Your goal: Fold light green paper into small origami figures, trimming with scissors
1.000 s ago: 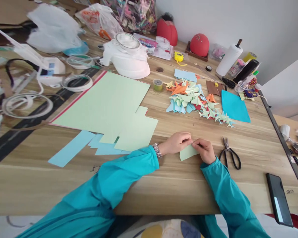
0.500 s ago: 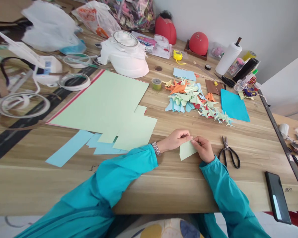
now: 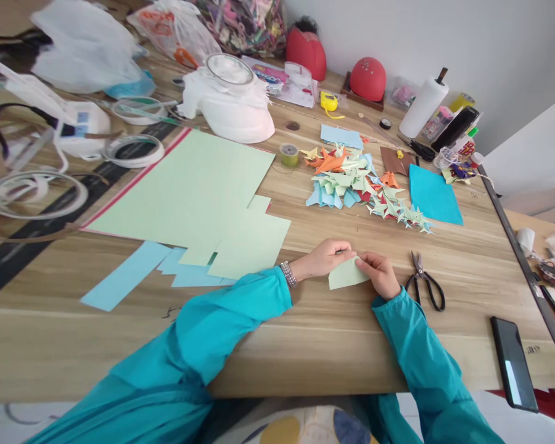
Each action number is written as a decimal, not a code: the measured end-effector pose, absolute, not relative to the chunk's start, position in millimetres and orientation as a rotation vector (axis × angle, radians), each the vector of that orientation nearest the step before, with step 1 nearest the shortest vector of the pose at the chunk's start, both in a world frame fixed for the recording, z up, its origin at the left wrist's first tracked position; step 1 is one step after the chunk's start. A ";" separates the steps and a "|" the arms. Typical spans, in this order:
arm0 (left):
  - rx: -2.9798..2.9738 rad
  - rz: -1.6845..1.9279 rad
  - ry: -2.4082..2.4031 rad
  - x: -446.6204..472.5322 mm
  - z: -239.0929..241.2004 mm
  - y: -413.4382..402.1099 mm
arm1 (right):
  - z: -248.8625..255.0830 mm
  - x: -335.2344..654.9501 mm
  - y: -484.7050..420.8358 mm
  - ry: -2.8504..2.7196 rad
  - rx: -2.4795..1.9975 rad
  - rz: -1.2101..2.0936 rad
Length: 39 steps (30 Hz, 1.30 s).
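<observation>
Between my hands is a small pale green sheet of paper (image 3: 346, 275), lifted a little off the wooden table. My left hand (image 3: 322, 257), with a beaded bracelet at the wrist, is closed on its upper left edge. On the right side, my right hand (image 3: 380, 272) pinches the same paper between thumb and fingers. Just right of that hand lie black-handled scissors (image 3: 423, 280), blades slightly apart. Larger pale green sheets (image 3: 189, 191) and light blue strips (image 3: 124, 276) lie to the left. Beyond my hands is a pile of folded paper figures (image 3: 346, 176) in several colours.
A black phone (image 3: 513, 364) lies near the right front edge. At the back are a spool of thread (image 3: 289, 155), a yellow tape measure (image 3: 329, 102), a teal square (image 3: 435, 194) and a white wrapped bundle (image 3: 231, 102). Rolls of tape (image 3: 134, 151) and a plastic bag (image 3: 86, 46) crowd the left.
The green paper has turned slightly between my hands, its free lower corner moving up and left. Both hands keep hold of it. The whole view has shifted a little.
</observation>
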<state>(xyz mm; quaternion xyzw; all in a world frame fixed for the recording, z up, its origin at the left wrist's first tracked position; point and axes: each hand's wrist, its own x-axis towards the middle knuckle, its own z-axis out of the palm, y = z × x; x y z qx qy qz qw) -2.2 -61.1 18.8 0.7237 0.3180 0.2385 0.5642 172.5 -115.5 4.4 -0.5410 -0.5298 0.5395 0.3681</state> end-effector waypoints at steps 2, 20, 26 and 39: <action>1.702 0.558 0.741 -2.2 18.3 -60.7 | 4.4 172.2 -115.3 -1.344 -1.396 1.377; 1.687 0.573 0.592 -3.8 18.5 -58.5 | 10.9 171.0 -116.3 -1.310 -1.333 1.446; 1.680 0.530 0.570 -4.2 18.4 -57.5 | 9.9 173.8 -116.7 -1.377 -1.330 1.461; 1.778 0.520 0.575 -3.5 12.8 -57.5 | 7.1 171.7 -116.9 -1.592 -1.343 1.365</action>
